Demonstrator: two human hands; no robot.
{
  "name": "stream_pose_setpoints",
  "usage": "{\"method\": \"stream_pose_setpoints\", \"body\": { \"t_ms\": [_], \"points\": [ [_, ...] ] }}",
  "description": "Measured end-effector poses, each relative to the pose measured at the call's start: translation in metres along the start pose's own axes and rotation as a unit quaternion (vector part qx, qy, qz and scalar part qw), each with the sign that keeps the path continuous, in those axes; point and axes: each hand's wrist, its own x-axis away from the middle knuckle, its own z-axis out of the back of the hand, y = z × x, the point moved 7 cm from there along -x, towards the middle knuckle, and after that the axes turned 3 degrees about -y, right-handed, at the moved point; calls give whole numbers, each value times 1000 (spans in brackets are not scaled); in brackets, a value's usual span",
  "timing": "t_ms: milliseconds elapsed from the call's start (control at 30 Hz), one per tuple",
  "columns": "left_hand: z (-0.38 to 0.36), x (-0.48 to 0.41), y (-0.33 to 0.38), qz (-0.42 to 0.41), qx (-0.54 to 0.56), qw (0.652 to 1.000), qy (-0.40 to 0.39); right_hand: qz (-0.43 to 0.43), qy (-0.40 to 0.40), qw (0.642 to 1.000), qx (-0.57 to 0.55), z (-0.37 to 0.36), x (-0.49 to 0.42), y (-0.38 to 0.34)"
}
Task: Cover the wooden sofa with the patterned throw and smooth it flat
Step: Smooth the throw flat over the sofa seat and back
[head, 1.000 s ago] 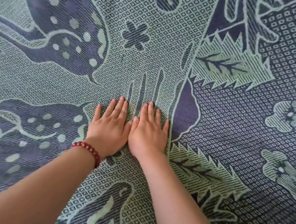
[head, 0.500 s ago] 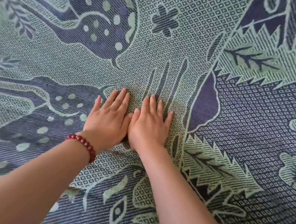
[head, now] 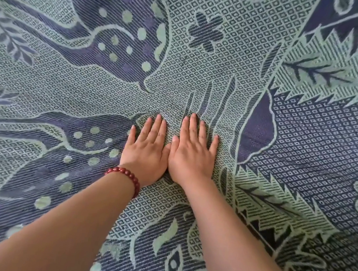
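The left hand (head: 147, 151), a red bead bracelet (head: 126, 176) at its wrist, and the right hand (head: 191, 154) lie flat with open palms, thumbs touching, holding nothing, on the throw (head: 310, 134) that fills the view. Sweeping firmly apart would likely push slack outward. The sofa is hidden; nothing obstructs.

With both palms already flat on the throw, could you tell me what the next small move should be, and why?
Probably sweep the two hands apart. The left hand and right hand lie flat, side by side with thumbs touching, in the middle of the patterned throw. Sliding outward from there, one to each side, should push any slack toward the edges. The fabric around the hands already looks fairly flat.
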Motion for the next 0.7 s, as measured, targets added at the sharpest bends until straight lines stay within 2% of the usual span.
{"method": "stream_pose_setpoints", "body": {
  "t_ms": [167, 267, 367, 533, 700],
  "points": [
    [15, 20, -3, -41, 3, 999, 21, 7, 28, 1000, -6, 18, 20, -16],
    [31, 25, -27, -28, -6, 998, 57, 38, 24, 998, -36, 21, 21, -45],
    [34, 18, -55, -12, -11, 998, 57, 51, 10, 998, -41, 11, 11, -70],
    [13, 3, -68, -21, 2, 999, 38, 36, 19, 999, -8, -7, -4, -69],
    [7, -17, -70, -19, -8, 998, 63, 26, 45, 999, 1, -14, -22, -67]
  ]
}}
